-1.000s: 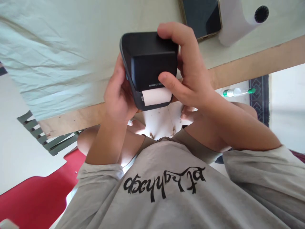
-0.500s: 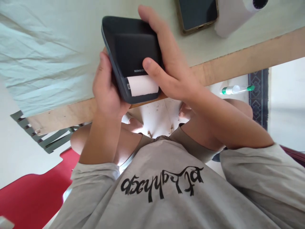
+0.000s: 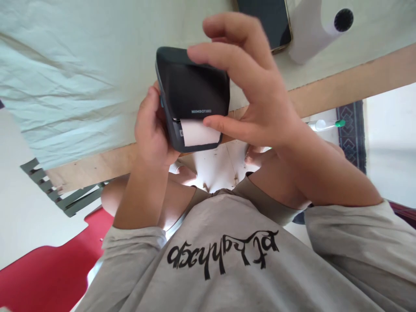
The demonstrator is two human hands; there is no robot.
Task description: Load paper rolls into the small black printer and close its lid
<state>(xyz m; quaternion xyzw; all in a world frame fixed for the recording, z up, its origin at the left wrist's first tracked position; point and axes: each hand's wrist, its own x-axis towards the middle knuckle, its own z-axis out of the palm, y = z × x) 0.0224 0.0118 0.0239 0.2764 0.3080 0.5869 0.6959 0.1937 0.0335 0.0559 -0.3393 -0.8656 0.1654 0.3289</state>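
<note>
My left hand (image 3: 150, 130) grips the left side of a small black label printer (image 3: 191, 93), held above the table's near edge. A white strip of paper (image 3: 199, 133) sticks out of the printer's front slot. My right hand (image 3: 256, 91) hovers over the printer's right side with its fingers spread and lifted off the top. Only its thumb touches the printer, at the right end of the paper strip.
A pale green cloth (image 3: 65, 73) covers the table, which has a bare wooden edge (image 3: 341, 82). A dark phone (image 3: 264, 19) and a white paper roll (image 3: 312, 32) lie at the far side. A green-capped pen (image 3: 326, 125) lies on the floor below.
My right hand's fingers have lifted off the printer's top and spread; only the thumb stays at the paper. The left hand has tilted the printer and brought it a little lower and to the right.
</note>
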